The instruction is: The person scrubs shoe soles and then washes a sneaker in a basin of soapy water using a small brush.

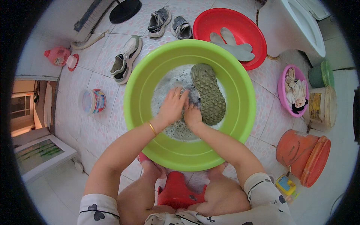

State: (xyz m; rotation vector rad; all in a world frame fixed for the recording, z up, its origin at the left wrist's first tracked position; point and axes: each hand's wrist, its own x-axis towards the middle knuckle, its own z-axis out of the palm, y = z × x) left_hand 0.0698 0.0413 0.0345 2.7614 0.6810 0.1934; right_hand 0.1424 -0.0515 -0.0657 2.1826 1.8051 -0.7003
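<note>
A wide green basin (pixel 140 140) of sudsy water stands between my legs. In it a shoe (pixel 208 94) lies on its side, its grey-green patterned sole turned up to the right and its dark upper to the left. My right hand (pixel 193 115) is closed on the shoe's left edge, thumb and fingers bent against the upper. My left hand (pixel 173 105), with a gold bangle on the wrist, reaches over the same dark upper. Its fingers curl downward, and the tips are smeared by motion; what they hold, if anything, is hidden.
A red basin (pixel 204 22) with pale insoles (pixel 236 47) stands behind the green one. Loose shoes (pixel 126 60) lie at the far left, near a clear tub (pixel 92 101). On the right are a pink basin (pixel 282 93) of cloths and an orange bucket (pixel 296 152). Beneath me is a red stool (pixel 175 189).
</note>
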